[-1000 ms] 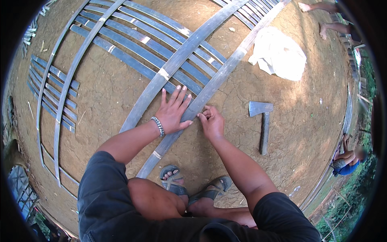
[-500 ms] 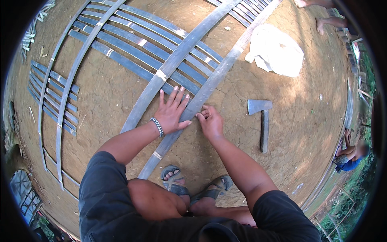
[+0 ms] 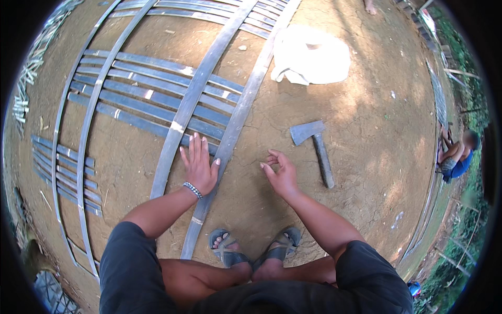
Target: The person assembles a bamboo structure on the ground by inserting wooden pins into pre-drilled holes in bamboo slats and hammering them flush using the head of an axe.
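My left hand [image 3: 202, 168], with a chain bracelet at its wrist, lies flat with fingers stretched out. Its fingertips reach the nearest end of the dark slats [image 3: 151, 94], and its thumb is on the long grey bamboo rail [image 3: 234, 127]. A second long rail [image 3: 184, 112] runs just left of these fingers, over the slats. To the right of the long grey rail, my right hand [image 3: 281, 174] hovers above the dirt with fingers loosely bent, thumb and forefinger apart and nothing between them. A hatchet [image 3: 316, 149] with a dark handle lies beyond it.
A white cloth or sack [image 3: 312, 57] lies at the upper right. Two thinner strips [image 3: 90, 112] cross more slats [image 3: 65, 157] at the left. Pale scraps [image 3: 29, 78] are heaped at the far left. A person in blue [image 3: 460, 162] sits at the far right edge.
My right hand has drawn away from the long grey rail to the right, and its fingers have opened. My left hand stays by the slat ends. The whole view has shifted.
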The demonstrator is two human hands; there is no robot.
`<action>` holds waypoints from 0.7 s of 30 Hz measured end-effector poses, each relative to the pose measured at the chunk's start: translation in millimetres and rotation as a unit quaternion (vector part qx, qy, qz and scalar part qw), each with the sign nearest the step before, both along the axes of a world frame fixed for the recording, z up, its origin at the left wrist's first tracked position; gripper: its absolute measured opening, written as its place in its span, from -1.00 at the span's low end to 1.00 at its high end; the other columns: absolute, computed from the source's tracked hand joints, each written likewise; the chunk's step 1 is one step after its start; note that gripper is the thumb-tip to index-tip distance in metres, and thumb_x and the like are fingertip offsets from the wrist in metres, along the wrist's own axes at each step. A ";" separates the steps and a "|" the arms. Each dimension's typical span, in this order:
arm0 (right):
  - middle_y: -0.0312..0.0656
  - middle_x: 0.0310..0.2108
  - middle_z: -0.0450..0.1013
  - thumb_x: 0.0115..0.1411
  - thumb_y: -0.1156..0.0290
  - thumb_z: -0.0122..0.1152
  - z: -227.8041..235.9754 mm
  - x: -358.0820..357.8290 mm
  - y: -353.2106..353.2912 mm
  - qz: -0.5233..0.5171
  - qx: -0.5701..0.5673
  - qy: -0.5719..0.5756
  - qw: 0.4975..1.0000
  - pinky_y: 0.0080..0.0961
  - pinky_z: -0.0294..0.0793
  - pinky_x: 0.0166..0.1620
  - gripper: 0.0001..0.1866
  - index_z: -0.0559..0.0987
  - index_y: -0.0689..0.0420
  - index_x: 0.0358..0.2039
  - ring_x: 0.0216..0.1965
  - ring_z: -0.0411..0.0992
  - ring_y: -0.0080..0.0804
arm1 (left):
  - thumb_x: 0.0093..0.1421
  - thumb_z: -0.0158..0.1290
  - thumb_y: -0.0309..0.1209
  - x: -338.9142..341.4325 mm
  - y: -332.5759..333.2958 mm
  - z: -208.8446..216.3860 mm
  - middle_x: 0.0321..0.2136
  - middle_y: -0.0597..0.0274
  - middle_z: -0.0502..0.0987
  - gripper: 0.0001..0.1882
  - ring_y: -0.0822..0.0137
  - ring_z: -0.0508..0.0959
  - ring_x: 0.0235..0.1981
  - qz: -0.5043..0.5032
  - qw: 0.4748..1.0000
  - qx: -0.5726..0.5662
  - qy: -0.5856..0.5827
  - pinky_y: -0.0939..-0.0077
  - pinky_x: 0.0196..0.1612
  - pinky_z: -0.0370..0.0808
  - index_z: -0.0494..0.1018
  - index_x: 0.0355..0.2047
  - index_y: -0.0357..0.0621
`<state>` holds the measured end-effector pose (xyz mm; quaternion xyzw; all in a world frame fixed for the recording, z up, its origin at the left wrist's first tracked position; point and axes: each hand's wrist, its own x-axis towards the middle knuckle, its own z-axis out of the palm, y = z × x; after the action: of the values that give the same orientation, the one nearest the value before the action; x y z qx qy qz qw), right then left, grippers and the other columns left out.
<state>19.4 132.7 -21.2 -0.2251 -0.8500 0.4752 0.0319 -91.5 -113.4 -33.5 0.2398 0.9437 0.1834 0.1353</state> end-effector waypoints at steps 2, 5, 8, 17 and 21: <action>-0.12 -0.24 0.58 0.10 0.46 0.46 15.8 -7.3 35.3 -0.024 0.035 0.034 0.999 -0.33 0.51 -0.03 -0.52 0.54 0.20 0.05 -0.21 0.57 -0.29 | 0.36 -0.07 -0.23 9.6 17.5 -14.6 0.50 -0.24 -0.17 -0.24 -0.15 -0.24 0.53 0.060 0.998 0.020 0.021 -0.26 0.46 -0.43 -0.01 0.42 -0.44; -0.14 -0.23 0.59 0.16 0.45 0.41 47.5 -37.0 84.7 -0.084 0.072 0.071 0.991 -0.35 0.52 -0.01 -0.57 0.54 0.21 0.05 -0.17 0.57 -0.33 | 0.35 -0.09 -0.32 18.5 32.7 -19.8 0.50 -0.21 -0.12 -0.28 -0.12 -0.19 0.53 0.113 0.992 0.032 0.045 -0.25 0.47 -0.42 0.01 0.42 -0.43; -0.14 -0.19 0.59 0.25 0.42 0.32 88.7 -86.4 123.7 -0.170 0.115 0.052 0.977 -0.40 0.53 0.02 -0.61 0.53 0.23 0.07 -0.13 0.56 -0.38 | 0.34 -0.09 -0.36 21.2 33.4 -15.6 0.49 -0.17 -0.07 -0.31 -0.06 -0.15 0.54 0.109 0.993 -0.014 0.050 -0.24 0.47 -0.41 0.04 0.41 -0.42; 0.07 -0.19 0.61 0.22 0.40 0.15 87.3 -242.6 262.4 -0.092 0.224 0.030 0.970 -0.27 0.54 -0.03 -0.77 0.67 0.21 -0.19 -0.14 0.59 0.00 | 0.31 -0.12 -0.41 24.0 37.9 -16.9 0.44 -0.17 0.09 -0.36 -0.07 -0.01 0.51 0.072 0.994 -0.033 0.080 -0.29 0.47 -0.34 0.14 0.39 -0.36; 0.05 -0.20 0.62 0.08 0.38 0.28 69.7 -291.0 275.9 0.016 0.327 -0.151 0.933 -0.32 0.55 -0.01 -0.73 0.69 0.20 -0.21 -0.10 0.59 -0.03 | 0.26 -0.08 -0.43 21.3 36.1 -16.2 0.44 -0.12 0.13 -0.38 -0.05 0.00 0.51 0.075 0.994 -0.022 0.079 -0.31 0.48 -0.33 0.24 0.33 -0.38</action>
<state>-271.6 408.6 48.4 -0.2579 -0.9566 0.1320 -0.0322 -70.2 -77.3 -49.7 0.1790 0.9706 0.1523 0.0516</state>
